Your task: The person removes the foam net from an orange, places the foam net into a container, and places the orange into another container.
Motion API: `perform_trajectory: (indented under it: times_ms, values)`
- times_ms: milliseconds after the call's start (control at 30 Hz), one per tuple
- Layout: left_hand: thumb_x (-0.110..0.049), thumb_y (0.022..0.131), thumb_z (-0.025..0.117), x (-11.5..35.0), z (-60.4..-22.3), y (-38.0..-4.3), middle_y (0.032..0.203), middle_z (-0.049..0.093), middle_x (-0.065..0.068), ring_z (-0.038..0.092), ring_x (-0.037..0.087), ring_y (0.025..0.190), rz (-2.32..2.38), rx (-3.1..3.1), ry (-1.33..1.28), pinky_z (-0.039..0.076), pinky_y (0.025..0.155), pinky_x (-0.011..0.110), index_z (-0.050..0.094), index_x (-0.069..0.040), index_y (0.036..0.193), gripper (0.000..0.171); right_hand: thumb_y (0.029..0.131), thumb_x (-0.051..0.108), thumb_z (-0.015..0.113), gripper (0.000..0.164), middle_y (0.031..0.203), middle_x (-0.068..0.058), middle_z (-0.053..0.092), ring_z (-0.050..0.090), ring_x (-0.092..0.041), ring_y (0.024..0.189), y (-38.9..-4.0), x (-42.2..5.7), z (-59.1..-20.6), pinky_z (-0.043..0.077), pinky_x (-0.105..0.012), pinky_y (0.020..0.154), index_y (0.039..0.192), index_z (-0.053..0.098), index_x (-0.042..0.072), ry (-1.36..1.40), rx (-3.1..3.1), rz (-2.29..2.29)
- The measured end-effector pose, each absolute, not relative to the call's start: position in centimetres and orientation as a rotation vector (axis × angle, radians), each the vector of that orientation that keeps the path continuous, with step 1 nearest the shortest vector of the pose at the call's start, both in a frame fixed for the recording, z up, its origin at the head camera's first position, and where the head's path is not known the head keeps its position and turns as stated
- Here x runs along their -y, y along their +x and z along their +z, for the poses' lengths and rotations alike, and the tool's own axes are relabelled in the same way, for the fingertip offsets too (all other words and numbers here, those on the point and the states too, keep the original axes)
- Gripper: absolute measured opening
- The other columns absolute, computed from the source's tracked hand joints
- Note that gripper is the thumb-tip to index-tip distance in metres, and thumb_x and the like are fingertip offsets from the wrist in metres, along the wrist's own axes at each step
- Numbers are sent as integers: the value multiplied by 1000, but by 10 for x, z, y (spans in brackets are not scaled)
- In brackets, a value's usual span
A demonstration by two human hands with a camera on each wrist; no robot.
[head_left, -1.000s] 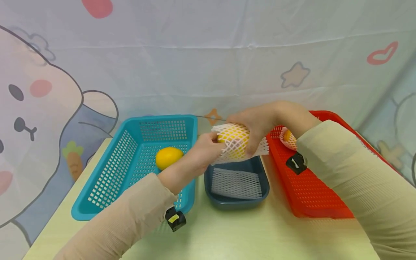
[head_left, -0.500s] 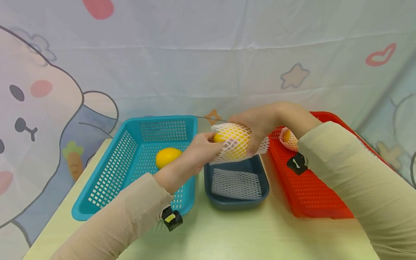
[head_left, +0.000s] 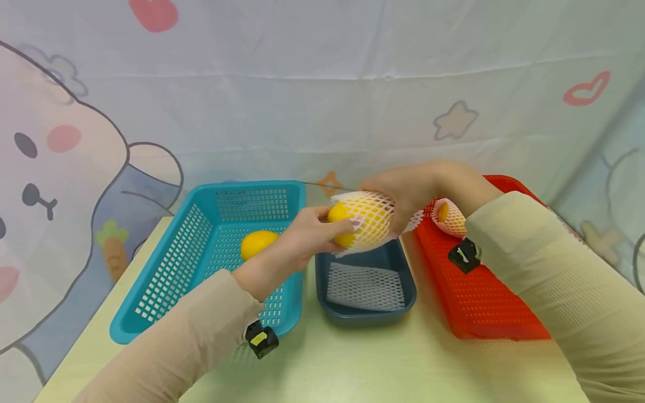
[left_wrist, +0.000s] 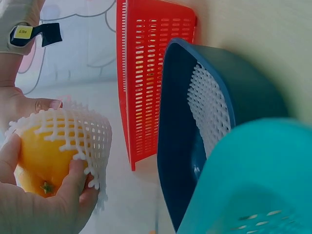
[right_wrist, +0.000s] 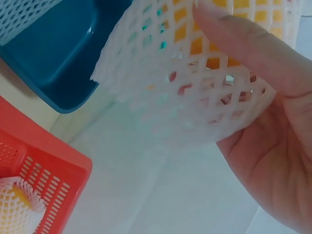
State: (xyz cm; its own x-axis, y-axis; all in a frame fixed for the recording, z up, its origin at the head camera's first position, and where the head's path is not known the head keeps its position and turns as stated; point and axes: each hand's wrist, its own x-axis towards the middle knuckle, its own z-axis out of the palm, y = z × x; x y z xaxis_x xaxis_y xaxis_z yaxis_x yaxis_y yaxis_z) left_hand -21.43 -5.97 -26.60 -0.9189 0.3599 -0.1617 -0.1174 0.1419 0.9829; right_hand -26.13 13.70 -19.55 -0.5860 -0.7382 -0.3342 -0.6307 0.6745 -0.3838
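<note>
Above the dark blue bin, both hands hold a yellow-orange fruit, an orange (head_left: 342,211) with a small green stem end in the left wrist view. A white foam net sleeve (head_left: 373,215) covers most of it. My left hand (head_left: 308,238) pinches the bare left end between thumb and fingers. My right hand (head_left: 408,193) grips the sleeve round the other end, thumb over the mesh. Past the fruit, the sleeve's free end (right_wrist: 161,107) hangs loose and hollow in the right wrist view. The right fingers behind the fruit are hidden in the head view.
Left stands a teal basket (head_left: 201,193) with another orange (head_left: 258,243). A flat foam sleeve (head_left: 365,285) lies in the dark blue bin (head_left: 365,320). On the right, a red basket (head_left: 484,305) holds a sleeved fruit (head_left: 450,217). A printed cloth (head_left: 302,123) hangs behind.
More of the orange's left end now shows bare outside the sleeve. My right hand has shifted slightly right with the sleeve; my left fingers have changed their hold on the bare end.
</note>
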Motion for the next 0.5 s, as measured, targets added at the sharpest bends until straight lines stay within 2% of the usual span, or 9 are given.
perform_trajectory:
  times_ms: [267, 500]
  values:
    - [-21, 86, 67, 63, -265, -213, 115, 57, 13, 58, 25, 99, 1832, -2043, 294, 53, 81, 34, 53, 2, 122, 44, 74, 5, 72, 46, 101, -2, 56, 52, -22, 93, -261, -141, -197, 49, -34, 80, 114, 50, 8, -1064, -2463, -268]
    - [-23, 86, 68, 65, -263, -213, 116, 56, 12, 58, 24, 100, 1799, -2069, 275, 52, 84, 35, 51, 1, 123, 47, 75, 1, 71, 42, 100, -2, 56, 51, -21, 92, -263, -144, -199, 48, -34, 82, 113, 53, 6, -1107, -2457, -296]
